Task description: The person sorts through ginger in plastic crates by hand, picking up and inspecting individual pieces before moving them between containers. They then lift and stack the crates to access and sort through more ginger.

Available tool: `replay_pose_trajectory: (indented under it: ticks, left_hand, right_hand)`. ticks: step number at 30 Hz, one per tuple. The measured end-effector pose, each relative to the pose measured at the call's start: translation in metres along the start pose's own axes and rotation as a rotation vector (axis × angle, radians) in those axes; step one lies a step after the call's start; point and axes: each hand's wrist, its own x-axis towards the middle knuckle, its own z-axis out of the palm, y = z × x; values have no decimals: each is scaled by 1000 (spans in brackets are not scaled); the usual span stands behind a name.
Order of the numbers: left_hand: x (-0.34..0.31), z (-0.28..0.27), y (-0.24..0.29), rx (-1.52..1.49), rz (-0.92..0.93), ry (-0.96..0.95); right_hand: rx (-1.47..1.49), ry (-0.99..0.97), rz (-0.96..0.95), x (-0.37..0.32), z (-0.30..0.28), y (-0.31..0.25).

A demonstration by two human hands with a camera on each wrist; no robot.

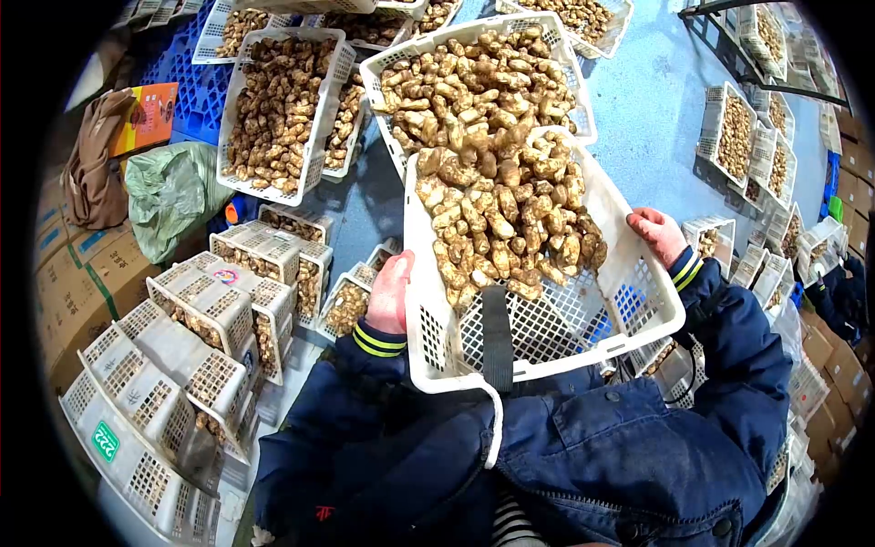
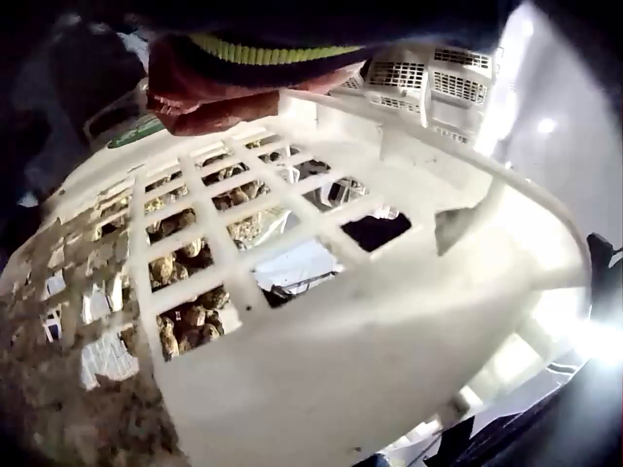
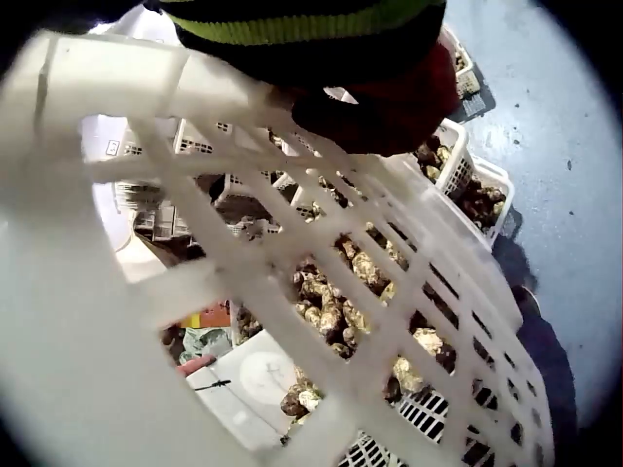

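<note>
Both hands grip a white slatted plastic crate (image 1: 583, 342) in front of the body, one on each long side. My left hand (image 1: 390, 294) holds the left wall, and my right hand (image 1: 658, 235) has its fingers over the right rim. Knobbly cream-and-brown, mushroom-like pieces (image 1: 497, 214) are heaped at the crate's far end; its near floor shows bare mesh. This far end overlaps a fuller crate (image 1: 583, 100), and the pieces of both run together there. A dark strap (image 1: 498, 339) and a white rope (image 1: 497, 428) hang at the near rim. Each wrist view shows the crate's slatted wall close up.
Another filled crate (image 1: 319, 150) stands at the back left. Stacked crates (image 1: 196, 365) fill the near left, beside cardboard boxes (image 1: 100, 283) and a green plastic bag (image 1: 169, 191). More crates (image 1: 729, 128) line the right side of the blue floor (image 1: 652, 137).
</note>
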Motion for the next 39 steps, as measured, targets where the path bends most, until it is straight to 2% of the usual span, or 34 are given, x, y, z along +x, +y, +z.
replay_pose_trajectory:
  ticks: [2,3,4,6,7,8,10,11,14,15,16,18,20,24,26,27,28,31,34,36,38,39]
  left_hand:
    - [-1,-14,-9,-151,-75,-126]
    - [-7,-7,-5,-67,-37,-241]
    - [-7,-13,-9,-68,-34,-241]
    - [-10,-5,-9,188,102,-80]
    - [-14,0,-8,106,-1,-52]
    - [-17,6,-8,108,3,-53]
    - [-22,13,-8,95,7,81]
    - [-26,14,-6,199,32,49]
    - [-34,24,-2,153,48,90]
    - [-34,18,2,183,53,-21]
    - [-32,6,-5,179,98,91]
    - [-43,9,-1,212,167,-43]
    - [-50,12,-2,199,198,26]
    - [-65,18,-10,226,310,31]
    - [-73,33,-13,207,376,151]
    - [-75,28,-11,319,404,224]
    - [-84,30,-5,221,422,184]
    - [-117,30,5,192,581,187]
    - [-122,4,50,236,700,275]
    - [-104,-32,97,285,766,342]
    - [-94,-70,140,362,844,404]
    - [-93,-58,137,384,889,440]
  right_hand:
    - [-9,-11,7,-5,0,8]
    - [-9,-12,4,-8,2,8]
    - [-51,-22,-11,-13,5,6]
    - [-92,-31,-26,-24,10,1]
    - [-90,-32,-36,-28,12,-2]
    - [-89,-33,-49,-31,14,-3]
    - [-95,-46,-56,-34,12,-1]
    - [-67,-40,-76,-38,13,-2]
    - [-58,-22,-118,-54,21,-16]
    - [-62,-21,-140,-57,22,-18]
    - [-65,-31,-165,-59,24,-18]
    - [-99,-36,-192,-66,23,-16]
    - [-42,-27,-242,-73,28,-13]
    - [-36,-108,-269,-79,22,-13]
    - [-44,-130,-305,-71,20,-13]
    - [-81,-138,-374,-67,27,-19]
    - [-87,-160,-394,-68,36,-32]
    - [-120,-217,-518,-76,58,-53]
    - [-180,-274,-616,-53,115,-89]
    - [-146,-306,-713,-11,178,-120]
    - [-237,-309,-764,15,230,-150]
    - [-237,-328,-770,25,227,-153]
